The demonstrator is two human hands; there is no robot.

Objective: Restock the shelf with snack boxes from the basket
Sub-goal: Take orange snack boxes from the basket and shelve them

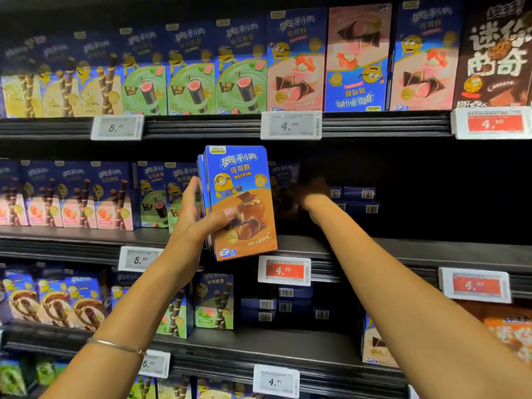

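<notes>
Blue-and-orange snack boxes (240, 197) are gripped upright by the left hand (193, 217), long axis vertical, fronts outward. The right hand (312, 194) is blurred inside the shelf (403, 249); its fingers cannot be judged

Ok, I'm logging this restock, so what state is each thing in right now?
left hand, grips the stack of orange snack boxes.
orange snack boxes, upright, held before the middle shelf, not yet placed.
right hand, reaching into the middle shelf; grip too dark to tell.
pink box, upside down on the top shelf.
barcode-end boxes, lying flat, stacked.
</notes>
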